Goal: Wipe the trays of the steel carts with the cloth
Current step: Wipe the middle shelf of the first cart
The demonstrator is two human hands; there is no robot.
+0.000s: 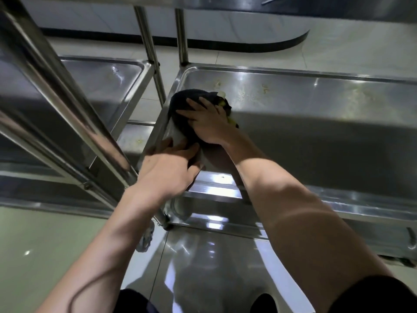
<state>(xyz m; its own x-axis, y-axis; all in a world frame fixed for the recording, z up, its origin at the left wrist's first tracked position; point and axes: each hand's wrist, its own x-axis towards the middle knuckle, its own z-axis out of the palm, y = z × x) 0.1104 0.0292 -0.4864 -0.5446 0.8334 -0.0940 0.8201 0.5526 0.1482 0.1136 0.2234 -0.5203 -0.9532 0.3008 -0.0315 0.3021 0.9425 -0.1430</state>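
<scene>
A dark cloth [180, 102] lies bunched in the near-left corner of the right steel cart's tray [316, 105]. My right hand [207, 123] presses flat on the cloth, fingers spread and fairly straight. My left hand [167, 166] rests at the tray's left rim beside the cloth's lower edge, fingers extended toward it. Yellowish crumbs and smears dot the tray floor past the cloth, and small yellow bits [222, 102] sit at the cloth's far edge.
A second steel cart [101, 86] stands to the left, its tray also smeared, with upright posts [149, 48] between the carts. A thick steel bar [56, 91] crosses the left foreground. A lower tray [225, 222] and glossy tiled floor lie below.
</scene>
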